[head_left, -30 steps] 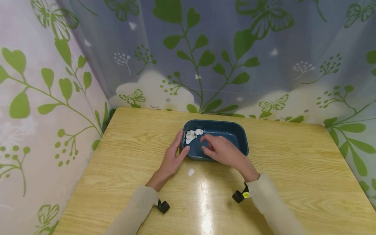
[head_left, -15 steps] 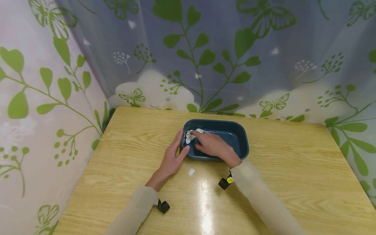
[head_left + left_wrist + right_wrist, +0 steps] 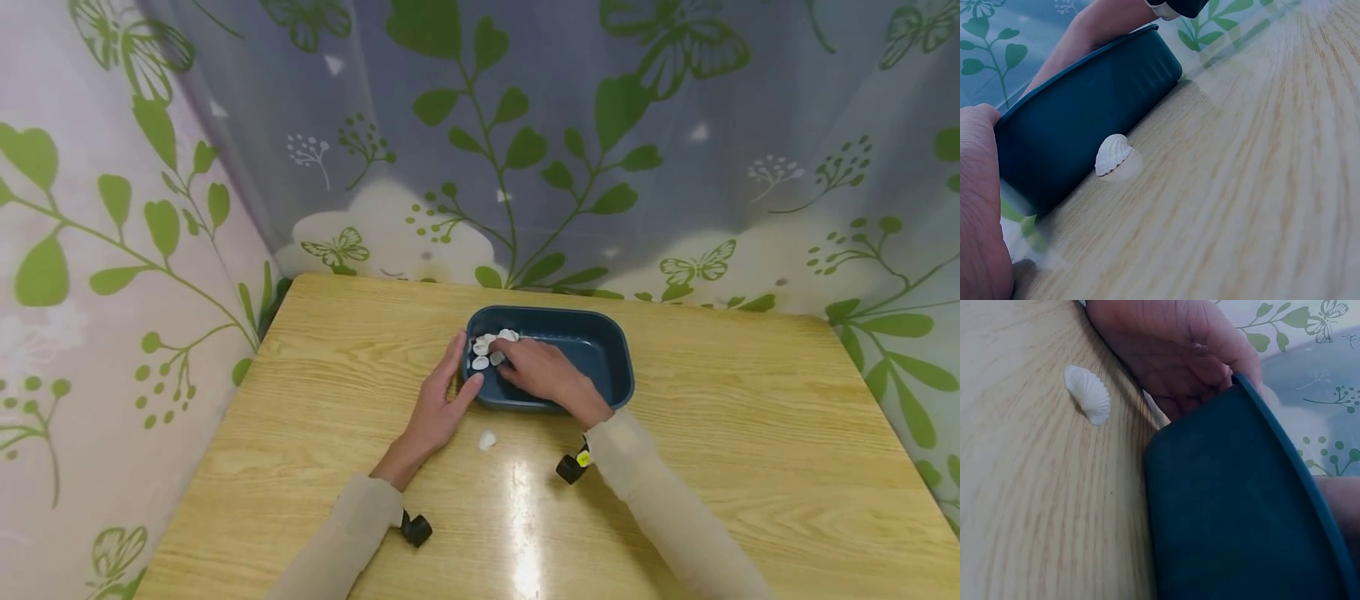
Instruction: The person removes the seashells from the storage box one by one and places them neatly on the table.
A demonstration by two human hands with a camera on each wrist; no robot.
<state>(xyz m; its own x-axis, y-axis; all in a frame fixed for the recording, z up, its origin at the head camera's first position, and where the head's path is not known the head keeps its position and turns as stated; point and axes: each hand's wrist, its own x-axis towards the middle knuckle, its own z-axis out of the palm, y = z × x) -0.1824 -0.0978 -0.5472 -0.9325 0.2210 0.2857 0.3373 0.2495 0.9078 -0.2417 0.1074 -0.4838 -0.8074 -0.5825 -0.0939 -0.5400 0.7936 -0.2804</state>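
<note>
Left hand (image 3: 438,408), fingers straight, steadies a tub (image 3: 600,354) near the table's (image 3: 337,358) back edge; right hand (image 3: 542,371) (grip unclear) seemingly sorts shells (image 3: 480,363) at its left end; a light pinch looks needed next.

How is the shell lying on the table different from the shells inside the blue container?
Place: the lone shell lies on the table before the container; the grouped shells lie inside, at its left end.
Spacing: the lone shell sits by itself; the grouped shells bunch together.
Hands: none touches the lone shell; the right hand reaches in at the grouped shells.
Both are whitish.
</note>
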